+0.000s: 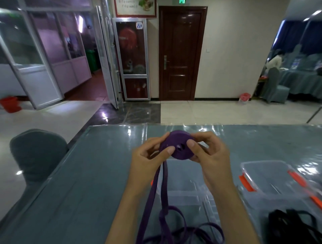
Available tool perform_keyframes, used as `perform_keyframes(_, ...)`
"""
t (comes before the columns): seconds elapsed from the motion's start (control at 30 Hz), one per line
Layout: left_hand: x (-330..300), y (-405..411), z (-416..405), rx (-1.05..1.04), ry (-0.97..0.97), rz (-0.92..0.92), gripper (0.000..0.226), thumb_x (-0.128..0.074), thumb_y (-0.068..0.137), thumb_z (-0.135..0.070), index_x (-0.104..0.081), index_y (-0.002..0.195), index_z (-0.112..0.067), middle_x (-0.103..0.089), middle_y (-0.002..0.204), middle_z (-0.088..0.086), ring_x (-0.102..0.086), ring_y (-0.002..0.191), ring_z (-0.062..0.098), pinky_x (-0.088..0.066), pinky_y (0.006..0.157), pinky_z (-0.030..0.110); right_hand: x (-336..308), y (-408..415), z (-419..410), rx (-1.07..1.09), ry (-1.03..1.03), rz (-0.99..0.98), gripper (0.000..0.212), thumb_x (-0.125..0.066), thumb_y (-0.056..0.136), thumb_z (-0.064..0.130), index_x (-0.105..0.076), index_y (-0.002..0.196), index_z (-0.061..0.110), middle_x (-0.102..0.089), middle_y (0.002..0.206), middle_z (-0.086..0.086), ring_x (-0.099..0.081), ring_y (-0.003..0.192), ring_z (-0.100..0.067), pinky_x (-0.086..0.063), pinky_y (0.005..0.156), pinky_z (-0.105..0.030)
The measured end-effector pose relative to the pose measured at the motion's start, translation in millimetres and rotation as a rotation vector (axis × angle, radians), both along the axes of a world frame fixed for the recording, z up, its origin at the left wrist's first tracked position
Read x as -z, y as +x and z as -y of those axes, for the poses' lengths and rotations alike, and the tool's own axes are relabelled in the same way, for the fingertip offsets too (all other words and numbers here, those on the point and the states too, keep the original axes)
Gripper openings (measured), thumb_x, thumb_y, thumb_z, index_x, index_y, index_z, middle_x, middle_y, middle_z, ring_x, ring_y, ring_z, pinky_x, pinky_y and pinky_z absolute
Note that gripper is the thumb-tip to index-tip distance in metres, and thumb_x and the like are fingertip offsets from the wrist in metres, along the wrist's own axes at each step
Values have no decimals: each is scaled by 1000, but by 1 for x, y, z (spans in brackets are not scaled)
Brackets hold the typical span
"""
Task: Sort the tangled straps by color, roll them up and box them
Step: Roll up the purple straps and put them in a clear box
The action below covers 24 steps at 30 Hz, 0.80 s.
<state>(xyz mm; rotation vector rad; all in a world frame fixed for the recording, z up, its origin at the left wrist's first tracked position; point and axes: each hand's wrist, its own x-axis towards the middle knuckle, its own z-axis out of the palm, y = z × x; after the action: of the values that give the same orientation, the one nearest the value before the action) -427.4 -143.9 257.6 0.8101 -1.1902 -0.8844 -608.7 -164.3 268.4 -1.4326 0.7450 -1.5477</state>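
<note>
Both hands, left (149, 153) and right (207, 149), pinch round flat-wound purple strap roll (176, 144).

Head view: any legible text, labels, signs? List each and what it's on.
Nothing reads clearly.
Green exit sign above the door: lit symbols, cut off by the frame edge, unreadable.
Red-framed poster on the wall: two lines of characters, too blurred to read.
Round blue-and-white sticker on the glass cabinet: a logo, no legible letters.
Purple strap roll, clear boxes, black straps: no print visible.
</note>
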Motion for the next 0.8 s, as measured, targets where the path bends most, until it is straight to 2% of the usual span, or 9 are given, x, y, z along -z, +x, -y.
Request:
perform_keyframes(0.13,0,4,2,-98,-46,26,29,-84,86,-19,-81,112,-31,-81,107,-2,-78,101,16,-60,84,19,2,1,0,-109,126,-24,34,-92,76,41,-64,87,26,-78,109,-11,-78,100,-32,-66,76,-45)
perform_keyframes(0.23,1,-2,1,-118,-36,-36,20,-84,86,-15,-81,105,-20,-82,102,4,-79,97,19,-60,82,20,2,-2,1,-66,41,-80,30,-91,81,30,-71,103,27,-78,104,-8,-79,94,-30,-66,73,-37)
perform_keyframes(0.3,-1,1,0,-53,-19,-21,24,-83,86,-15,-81,110,-19,-81,107,4,-78,102,19,-60,85,21,4,-1,0,-39,6,-38,27,-87,86,22,-74,109,26,-78,108,-7,-78,99,-29,-66,76,-39)
perform_keyframes(0.37,-2,8,1,13,-31,39,29,-83,86,-15,-80,115,-18,-81,110,3,-78,104,20,-61,88,23,5,-1,-2,-73,52,-13,24,-84,85,19,-69,103,20,-78,110,-10,-77,101,-33,-67,78,-44)
perform_keyframes(0.43,0,9,-1,-9,-45,79,28,-85,86,-14,-81,114,-18,-81,108,2,-78,103,20,-61,88,24,3,-1,-3,-86,94,-47,27,-86,82,21,-63,96,20,-79,106,-12,-78,96,-34,-66,74,-41)
perform_keyframes(0.57,4,-1,-4,-57,-28,35,26,-82,88,-20,-80,113,-28,-81,108,0,-77,103,17,-60,86,21,0,3,-5,-4,-24,-66,29,-85,85,22,-69,108,29,-79,107,-6,-79,95,-28,-65,72,-34)
perform_keyframes(0.67,1,6,-4,17,-19,34,32,-80,89,-21,-80,119,-29,-78,113,4,-75,106,17,-59,89,21,3,7,-6,-8,-6,10,22,-85,84,19,-68,98,20,-78,107,-8,-78,99,-29,-66,75,-38)
perform_keyframes(0.73,0,9,-4,-28,-65,73,27,-82,87,-19,-81,114,-25,-79,108,4,-76,101,18,-60,86,21,3,4,-5,-45,47,-13,28,-88,82,20,-61,90,13,-79,101,-10,-78,95,-32,-66,75,-39)
perform_keyframes(0.8,1,6,-7,-65,-75,66,23,-85,86,-18,-81,108,-24,-80,103,2,-78,98,19,-60,83,22,1,1,-5,-55,47,-36,30,-91,81,23,-64,93,17,-78,100,-12,-78,91,-35,-67,73,-44)
